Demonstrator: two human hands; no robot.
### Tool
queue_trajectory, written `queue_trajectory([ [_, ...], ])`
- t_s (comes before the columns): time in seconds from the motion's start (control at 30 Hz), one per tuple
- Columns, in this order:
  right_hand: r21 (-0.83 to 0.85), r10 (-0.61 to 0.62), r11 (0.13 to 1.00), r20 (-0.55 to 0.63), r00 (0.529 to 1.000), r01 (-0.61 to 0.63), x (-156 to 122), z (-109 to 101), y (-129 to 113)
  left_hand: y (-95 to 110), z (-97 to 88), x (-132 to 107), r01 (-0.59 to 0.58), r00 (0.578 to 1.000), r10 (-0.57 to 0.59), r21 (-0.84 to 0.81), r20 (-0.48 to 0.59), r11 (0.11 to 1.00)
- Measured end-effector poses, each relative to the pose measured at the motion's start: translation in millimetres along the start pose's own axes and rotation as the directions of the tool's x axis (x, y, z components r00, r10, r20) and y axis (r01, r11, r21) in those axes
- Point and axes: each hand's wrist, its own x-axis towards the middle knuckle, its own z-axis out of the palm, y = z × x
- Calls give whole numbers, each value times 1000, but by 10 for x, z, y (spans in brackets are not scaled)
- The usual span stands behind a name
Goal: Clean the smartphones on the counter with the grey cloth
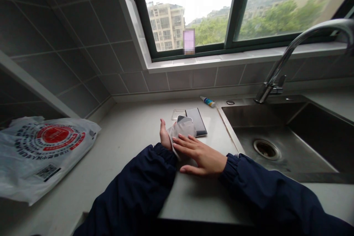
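Note:
My left hand (165, 137) stands on its edge on the counter, thumb up, wrapped round a light-coloured phone (184, 118). A grey cloth (183, 129) covers most of the phone. The fingers of that hand are hidden behind the cloth. My right hand (203, 156) lies with its fingers stretched out, and the fingertips rest on the cloth. A dark flat device (197, 121) lies on the counter just behind the phone. A clear phone case (177, 112) sits to its left. Both arms are in dark blue sleeves.
A steel sink (276, 132) with a drain (266, 148) and a curved tap (290, 51) fills the right side. A small tube (208, 101) lies by the sink's back corner. A white plastic bag with red print (44, 151) lies at the left. Tiled wall and window are behind.

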Motion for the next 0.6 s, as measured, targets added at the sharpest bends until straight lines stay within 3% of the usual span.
queue_trajectory([
  [0.1,-30,8,1000,-15,1000,-8,7,52,59,-28,113,-31,2,993,0,18,-114,1000],
  [0.33,-143,112,980,-173,978,-138,5,127,187,-98,317,-131,139,985,-140,14,96,990],
  [0.47,-186,197,950,-261,945,-249,-9,135,234,-144,330,-147,149,967,-147,8,207,989],
  [0.6,-207,232,929,-323,918,-307,-17,151,264,-175,305,-138,142,960,-142,19,241,990],
])
